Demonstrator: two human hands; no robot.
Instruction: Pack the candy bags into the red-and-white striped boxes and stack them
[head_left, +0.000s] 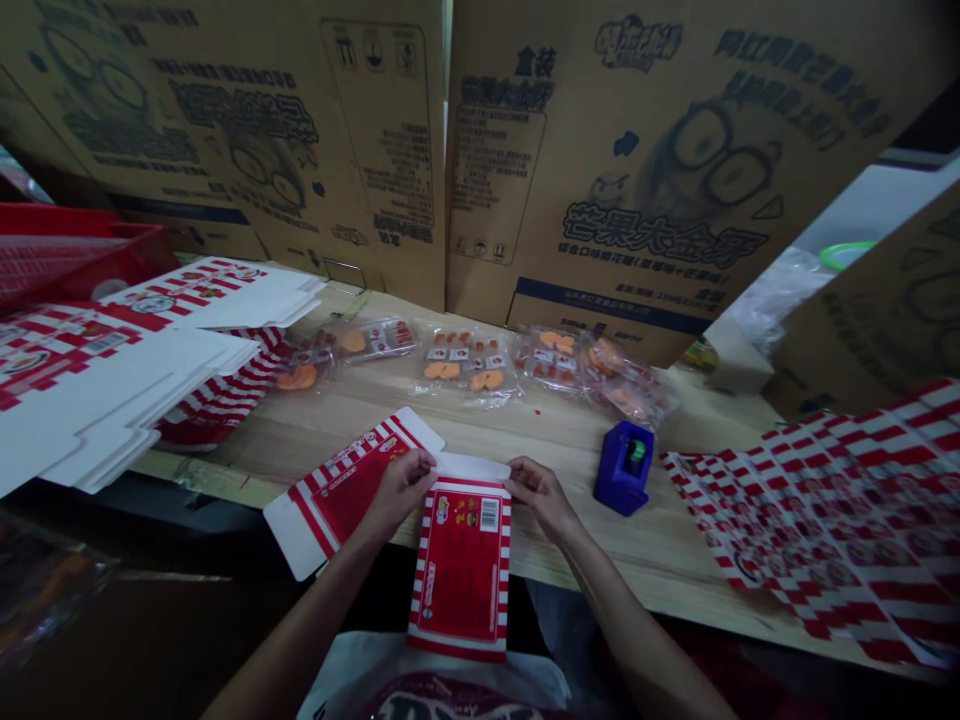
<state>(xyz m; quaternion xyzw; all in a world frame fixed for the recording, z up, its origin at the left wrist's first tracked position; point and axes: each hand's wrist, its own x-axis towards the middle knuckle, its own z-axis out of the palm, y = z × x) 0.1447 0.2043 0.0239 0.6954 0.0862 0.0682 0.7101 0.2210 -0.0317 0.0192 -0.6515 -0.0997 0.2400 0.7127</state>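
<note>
The left forearm [311,625] rises from the lower left of the frame and the right forearm [630,620] from the lower right, converging toward the centre. The left hand [400,491] angles up and right, its fingers [421,464] slightly curled, while the right hand [541,497] angles up and left, its fingers [521,472] bent inward

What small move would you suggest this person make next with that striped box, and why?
I'd suggest folding the white flap down. The left hand and right hand both grip the red-and-white striped carton right beside it, and the flap appears unfolded along the top edge.
</note>
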